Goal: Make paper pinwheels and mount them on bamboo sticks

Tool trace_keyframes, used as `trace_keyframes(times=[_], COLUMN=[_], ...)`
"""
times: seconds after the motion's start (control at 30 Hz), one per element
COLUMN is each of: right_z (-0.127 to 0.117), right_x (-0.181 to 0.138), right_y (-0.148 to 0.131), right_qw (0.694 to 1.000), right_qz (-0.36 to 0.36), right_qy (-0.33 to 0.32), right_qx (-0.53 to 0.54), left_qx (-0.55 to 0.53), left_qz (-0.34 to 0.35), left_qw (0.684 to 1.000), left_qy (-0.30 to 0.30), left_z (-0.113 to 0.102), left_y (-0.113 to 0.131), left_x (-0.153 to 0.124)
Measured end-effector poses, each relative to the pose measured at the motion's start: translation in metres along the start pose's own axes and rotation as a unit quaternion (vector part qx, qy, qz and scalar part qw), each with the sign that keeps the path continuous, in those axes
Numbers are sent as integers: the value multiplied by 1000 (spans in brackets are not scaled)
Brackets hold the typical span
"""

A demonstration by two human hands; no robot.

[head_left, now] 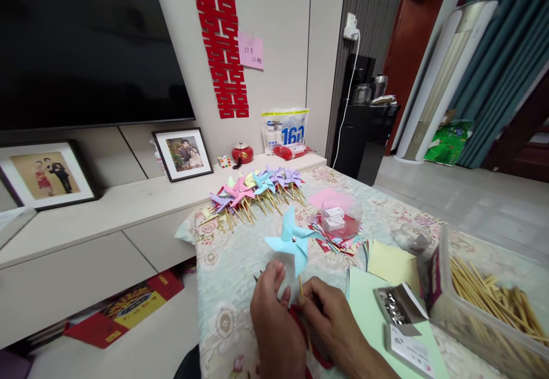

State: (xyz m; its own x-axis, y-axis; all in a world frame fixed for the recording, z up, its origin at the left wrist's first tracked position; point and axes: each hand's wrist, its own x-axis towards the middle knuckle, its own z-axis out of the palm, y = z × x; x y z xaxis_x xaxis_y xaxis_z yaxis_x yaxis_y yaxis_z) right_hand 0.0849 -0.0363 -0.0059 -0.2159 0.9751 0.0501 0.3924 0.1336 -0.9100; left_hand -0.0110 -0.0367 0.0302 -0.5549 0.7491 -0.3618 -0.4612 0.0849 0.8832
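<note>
A light blue paper pinwheel [294, 240] stands upright on a thin wooden stick [301, 284] in front of me, a pin head at its centre. My right hand [328, 316] is closed, pinching the stick between thumb and fingers. Just below the pinwheel, my left hand [274, 313] is half curled with its fingers apart and nothing visible in it. Beneath both hands lie scissors with red handles [321, 356], largely hidden; their dark tips poke out left of my left hand.
Several finished pinwheels [251, 187] lie at the table's far end. To the right are a clear round tub [349, 219], pale green paper [364, 310], an open box of metal pins [397, 307], a white box [409, 349] and a plastic bin [467, 316] of wooden sticks.
</note>
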Motion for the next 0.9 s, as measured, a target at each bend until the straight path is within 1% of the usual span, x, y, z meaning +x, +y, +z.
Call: trace_keyframes(times=[0.03, 0.1, 0.17, 0.23, 0.3, 0.33, 0.4, 0.47, 0.57, 0.6, 0.67, 0.77, 0.8, 0.9], right_z=[-4, -12, -19, -23, -27, -29, -33, -38, -47, -50, -55, -60, -60, -60], right_x=[0, 0, 0, 0, 0, 0, 0, 0, -1, -1, -1, 0, 0, 1], right_y=[-1, -3, -3, -3, -3, -4, -6, -8, -10, -10, -9, -6, -4, -1], right_qw=[1000, 1000, 999, 999, 998, 997, 994, 990, 988, 989, 987, 973, 970, 965], right_qz=[1, -2, -16, -34, -47, -52, -63, -75, -90, -95, -108, -131, -137, -137], right_qy=[6, 20, 28, 27, 21, 18, 13, 7, 9, 23, 83, 179, 195, 214], right_qx=[6, 13, 13, 2, -29, -49, -89, -117, -122, -113, -89, -59, -55, -60], left_qx=[-10, 2, 27, 29, 13, 8, 6, 5, 8, 14, 26, 18, 15, 17], left_qz=[0, 20, 49, 62, 49, 38, 25, 28, 38, 41, 40, 0, -14, -34], left_qw=[1000, 1000, 996, 988, 978, 974, 971, 972, 969, 968, 968, 966, 962, 945], left_qy=[4, -17, -69, -140, -204, -224, -237, -233, -243, -245, -247, -257, -271, -326], left_z=[0, -1, -1, 0, 3, 5, 8, 9, 7, 6, 5, 8, 10, 16], left_y=[-2, -5, -5, -4, -3, -3, -2, -1, 0, -1, -5, -20, -26, -40], left_x=[1, 1, -1, -4, -6, -6, -6, -3, -1, 0, 1, 1, 1, -2])
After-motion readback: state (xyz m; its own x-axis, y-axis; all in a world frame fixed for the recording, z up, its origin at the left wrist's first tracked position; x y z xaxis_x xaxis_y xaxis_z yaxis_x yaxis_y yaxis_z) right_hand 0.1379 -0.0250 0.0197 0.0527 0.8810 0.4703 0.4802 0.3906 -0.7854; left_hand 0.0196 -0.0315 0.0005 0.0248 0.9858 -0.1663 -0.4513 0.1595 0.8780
